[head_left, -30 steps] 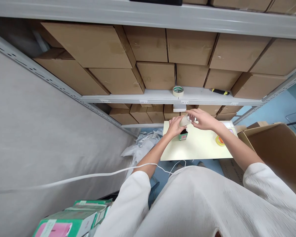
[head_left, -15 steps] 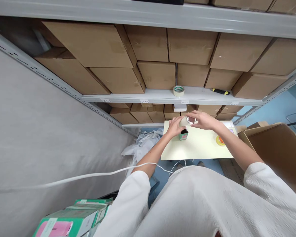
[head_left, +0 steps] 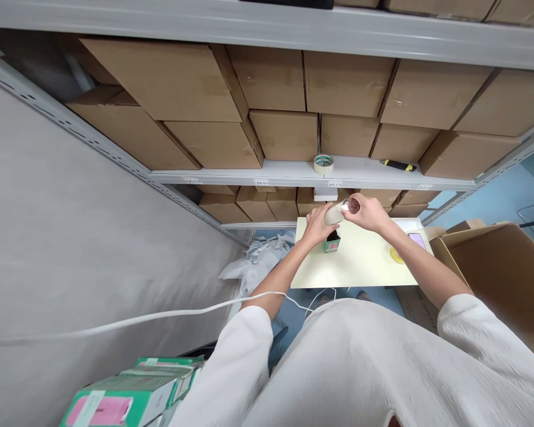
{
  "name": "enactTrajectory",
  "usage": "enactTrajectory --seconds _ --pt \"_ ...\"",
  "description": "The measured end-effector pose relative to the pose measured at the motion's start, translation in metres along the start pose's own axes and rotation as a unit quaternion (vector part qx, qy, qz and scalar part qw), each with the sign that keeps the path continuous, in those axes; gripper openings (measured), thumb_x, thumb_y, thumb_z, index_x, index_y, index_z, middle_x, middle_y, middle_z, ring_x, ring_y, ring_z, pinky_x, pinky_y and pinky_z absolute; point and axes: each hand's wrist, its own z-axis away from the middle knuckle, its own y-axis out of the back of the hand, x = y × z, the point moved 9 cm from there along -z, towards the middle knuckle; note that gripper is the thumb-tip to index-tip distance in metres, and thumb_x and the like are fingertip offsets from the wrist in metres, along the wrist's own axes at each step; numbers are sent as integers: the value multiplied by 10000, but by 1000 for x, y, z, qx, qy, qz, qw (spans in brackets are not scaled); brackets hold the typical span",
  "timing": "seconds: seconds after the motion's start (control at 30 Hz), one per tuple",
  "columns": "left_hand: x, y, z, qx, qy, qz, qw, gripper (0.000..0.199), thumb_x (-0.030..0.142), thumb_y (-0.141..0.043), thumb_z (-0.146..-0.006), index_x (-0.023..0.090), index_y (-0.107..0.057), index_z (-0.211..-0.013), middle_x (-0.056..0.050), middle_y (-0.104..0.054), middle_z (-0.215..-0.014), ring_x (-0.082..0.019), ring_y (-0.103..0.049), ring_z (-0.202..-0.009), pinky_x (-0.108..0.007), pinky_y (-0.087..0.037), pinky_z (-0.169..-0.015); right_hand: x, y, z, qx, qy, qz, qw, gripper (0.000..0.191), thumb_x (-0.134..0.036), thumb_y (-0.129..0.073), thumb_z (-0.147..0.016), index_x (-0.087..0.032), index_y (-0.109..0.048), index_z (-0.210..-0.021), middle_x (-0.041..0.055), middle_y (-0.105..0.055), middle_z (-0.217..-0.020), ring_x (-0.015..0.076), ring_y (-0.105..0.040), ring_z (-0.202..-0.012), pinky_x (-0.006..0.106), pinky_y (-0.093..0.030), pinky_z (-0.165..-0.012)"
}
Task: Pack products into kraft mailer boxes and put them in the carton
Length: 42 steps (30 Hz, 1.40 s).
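Observation:
A small white cylindrical object (head_left: 334,214) is wrapped in the fingers of my left hand (head_left: 315,226), above the pale table (head_left: 360,261). My right hand (head_left: 365,212) has its fingers closed at the object's right end, where a shiny rim shows; the fingertips partly hide that end. Just below my left hand, a small green box (head_left: 332,242) stands on the table with its dark top open. Toward the table's right side lie a yellow roll of tape (head_left: 396,255), partly behind my right forearm, and a phone with a lilac screen (head_left: 417,239).
Shelves of brown cartons (head_left: 285,135) rise in front, with a tape roll (head_left: 323,163) and a yellow-black cutter (head_left: 398,165) on one shelf. A large open carton (head_left: 498,273) stands at right. Green boxes (head_left: 115,403) sit lower left. A white cable (head_left: 173,314) crosses from the left.
The white object has tilted, its right end now higher. My right hand has moved slightly up and right, its fingers curling more closely at that end. More of the phone shows.

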Motion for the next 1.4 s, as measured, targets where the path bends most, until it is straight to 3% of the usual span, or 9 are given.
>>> enactTrajectory --seconds 0.1,0.17,0.37,0.53,0.67,0.87,1.23,1.4 --pt "-20 -5 2 4 25 14 1000 921 341 -832 -838 316 -404 -1653 -129 -476 -1679 -391 -428 -1527 -526 -369 -1210 4 6 -2 9 10 -11 1000 245 -437 -667 -876 -246 -647 -1027 53 -744 -905 249 -669 -811 347 -487 -747" --pt "-36 -13 5 -9 42 21 999 889 304 -816 -839 269 -421 -1634 -161 -505 -1634 -384 -477 -1492 -539 -384 -1208 7 9 -4 12 21 -10 1000 253 -397 -652 -854 -247 -653 -1057 60 -734 -923 264 -655 -846 360 -489 -770" --pt "-64 -43 15 -63 62 23 996 597 314 -791 -863 225 -608 -1424 -141 -615 -1458 -321 -635 -1297 -456 -501 -1105 20 -2 -8 11 30 -20 999 344 -359 -641 -814 -238 -663 -1134 71 -727 -982 283 -642 -912 379 -506 -822" --pt "-81 -57 20 -79 128 18 988 322 315 -768 -896 201 -682 -1184 -125 -685 -1285 -284 -711 -1099 -383 -547 -953 28 -22 -8 -5 30 -28 999 425 -323 -642 -799 -223 -667 -1211 83 -736 -1041 281 -649 -926 386 -517 -851" --pt "-89 -57 21 -66 164 35 984 307 182 -747 -862 240 -653 -1149 -70 -746 -1127 -261 -724 -1039 -334 -529 -889 31 -33 -7 -18 26 -29 999 437 -325 -644 -799 -216 -668 -1221 84 -737 -1043 279 -657 -938 381 -525 -857" --pt "-100 -57 24 -48 204 72 975 356 116 -732 -821 273 -611 -1118 -8 -729 -942 -210 -707 -889 -288 -506 -806 35 -46 -7 -34 22 -36 999 529 -310 -677 -793 -199 -651 -1310 86 -743 -1066 273 -669 -956 368 -526 -876" --pt "-114 -66 28 -39 247 120 961 322 -28 -671 -682 231 -630 -869 20 -679 -869 -156 -663 -810 -267 -531 -816 22 -61 7 -142 98 50 984 417 -260 -709 -811 -214 -703 -1226 76 -656 -1012 263 -619 -939 324 -458 -810" --pt "-108 -68 26 -36 244 130 960 266 33 -688 -705 230 -668 -883 11 -710 -884 -183 -705 -869 -294 -560 -862 23 -96 7 -171 128 58 975 493 -264 -730 -808 -205 -695 -1296 78 -641 -1031 263 -583 -966 330 -449 -885"
